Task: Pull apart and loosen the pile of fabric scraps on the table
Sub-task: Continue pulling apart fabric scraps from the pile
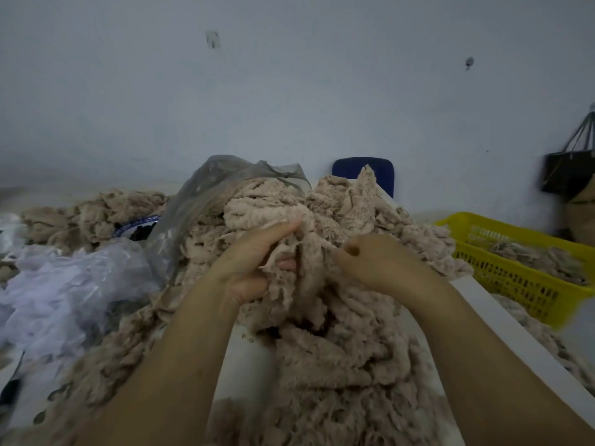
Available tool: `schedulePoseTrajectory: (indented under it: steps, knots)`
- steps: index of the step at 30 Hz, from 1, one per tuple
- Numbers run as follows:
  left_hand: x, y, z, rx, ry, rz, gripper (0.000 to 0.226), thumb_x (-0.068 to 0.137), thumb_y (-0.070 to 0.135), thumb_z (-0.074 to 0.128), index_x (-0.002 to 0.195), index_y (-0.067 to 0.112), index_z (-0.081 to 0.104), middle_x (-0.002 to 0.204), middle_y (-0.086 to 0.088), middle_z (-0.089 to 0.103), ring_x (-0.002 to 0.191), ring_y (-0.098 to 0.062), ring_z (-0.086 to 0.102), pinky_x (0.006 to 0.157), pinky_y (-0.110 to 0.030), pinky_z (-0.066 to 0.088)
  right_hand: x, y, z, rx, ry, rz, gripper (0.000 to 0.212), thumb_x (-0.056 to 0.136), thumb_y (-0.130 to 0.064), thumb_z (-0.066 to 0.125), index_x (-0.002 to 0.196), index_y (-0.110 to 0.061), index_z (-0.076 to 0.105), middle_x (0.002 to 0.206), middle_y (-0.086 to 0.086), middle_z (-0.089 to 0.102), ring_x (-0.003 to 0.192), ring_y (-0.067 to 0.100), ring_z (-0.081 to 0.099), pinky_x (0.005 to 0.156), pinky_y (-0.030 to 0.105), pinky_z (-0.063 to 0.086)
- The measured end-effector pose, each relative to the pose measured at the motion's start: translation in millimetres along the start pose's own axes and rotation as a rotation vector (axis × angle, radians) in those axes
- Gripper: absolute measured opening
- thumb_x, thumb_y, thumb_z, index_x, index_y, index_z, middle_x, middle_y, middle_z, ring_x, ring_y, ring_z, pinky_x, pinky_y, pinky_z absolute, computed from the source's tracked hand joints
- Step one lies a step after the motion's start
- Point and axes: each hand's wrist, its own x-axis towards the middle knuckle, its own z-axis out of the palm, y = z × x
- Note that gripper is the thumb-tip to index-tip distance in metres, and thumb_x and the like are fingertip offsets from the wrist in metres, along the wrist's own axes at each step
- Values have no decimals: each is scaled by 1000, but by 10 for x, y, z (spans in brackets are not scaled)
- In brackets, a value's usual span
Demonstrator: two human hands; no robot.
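A big pile of beige-pink fabric scraps [347, 220] covers the middle of the white table [489, 313] and spills toward me. My left hand [254, 259] grips a clump of scraps [299, 284] lifted off the pile, thumb on top and fingers curled beneath. My right hand [376, 262] is closed in a fist just right of that clump, pinching the same tangle of scraps at its edge. Both forearms reach in from the bottom of the view.
A yellow plastic basket [515, 284] with scraps stands at the right. Crumpled clear and white plastic bags [64, 284] lie at the left, a grey bag [206, 194] behind the pile. A blue chair back [357, 169] and a dark hanging bag [566, 169] stand by the wall.
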Motion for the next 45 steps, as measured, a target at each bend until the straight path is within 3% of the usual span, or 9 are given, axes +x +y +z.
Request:
schedulePoseTrajectory:
  steps: [3,12,18,21,25,30,33,39,45]
  knots:
    - [-28,-18,53,155,17,25,22,94,22,61,102,3,68,69,-5,71,45,-8,62,41,-15,47,-62,-198,121,814,-116,-66,35,98,-49,46,101,-22,69,103,-3,71,99,15,66,83,28,49]
    - [35,-49,-67,13,267,4,26,92,27,66,71,11,71,56,0,60,33,-5,41,31,-15,27,-16,-75,426,1233,89,124,23,99,-42,51,109,-32,69,112,-4,72,108,17,66,100,43,51]
    - [-12,86,-732,-530,348,185,35,93,23,53,58,18,57,52,11,45,37,-3,37,36,-12,31,-76,562,-1,2039,309,235,5,87,-20,68,85,-17,66,58,-1,60,43,7,52,40,18,45]
    - [-25,-100,-517,-278,227,84,41,88,48,59,70,12,67,54,4,58,33,-1,35,31,-12,28,-50,527,112,1787,212,252,24,76,-24,74,98,-17,66,50,-5,52,38,3,43,33,17,36]
    - [-99,-77,-5,990,263,-190,92,55,89,60,116,21,69,101,1,65,71,-9,61,60,-26,50,59,297,194,1614,177,159,22,103,-24,48,110,-19,68,106,5,75,98,20,72,78,37,60]
    - [-122,37,336,1373,504,260,78,72,86,41,117,27,66,92,20,61,75,2,55,62,-22,39,37,103,130,1213,256,-37,18,96,-36,56,93,-33,72,103,-2,75,100,18,70,85,40,57]
    - [-104,-39,493,1202,359,312,74,73,86,38,87,21,69,69,14,67,64,4,64,57,-29,47,10,-47,139,1064,307,-131,17,95,-40,54,96,-44,70,104,-12,73,100,11,68,86,35,55]
    - [108,-86,550,-56,379,352,35,100,38,50,92,9,67,62,-7,66,55,-20,62,51,-31,53,-134,-137,426,837,325,-212,13,86,-62,51,99,-57,50,92,-18,63,76,-4,63,56,10,47]
    - [185,326,278,-233,485,517,37,105,40,36,78,19,49,45,9,41,36,-2,30,30,-16,21,-176,496,854,336,215,-152,27,103,-39,37,80,-26,44,63,-10,42,57,-2,45,50,19,28]
